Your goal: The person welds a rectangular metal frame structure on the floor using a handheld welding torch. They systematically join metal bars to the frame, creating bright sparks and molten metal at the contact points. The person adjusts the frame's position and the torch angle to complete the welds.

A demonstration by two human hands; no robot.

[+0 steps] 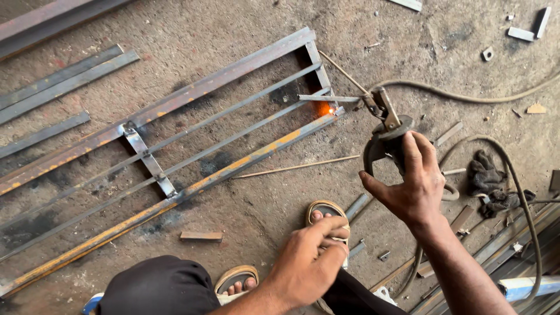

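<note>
Right hand (417, 186) closed round the grip of a welding electrode holder (385, 131), thumb out to the side, holder's clamp pointed at the far end of a steel frame (192, 140) lying flat on the concrete floor (245, 29). Left hand (309, 262) curled loosely w/ fingers bent, resting on the toes of a sandalled foot (326, 213); can't tell whether it holds anything. An orange glow (325, 108) marks the frame's end corner, where a short flat bar (326, 98) crosses the long rails. By the look of it, tack-welding of that end joint is the step in hand; next move calls for a steady tip kept right at the seam. A loose welding rod (297, 167) lies on the floor just beside the frame's near rail. Cable (466, 96) loops away to the right, past a dark rag (487, 175). Spare steel strips (64, 81) lie at left, offcuts (201, 236) near the knee. No packages, labels or signs in view.
</note>
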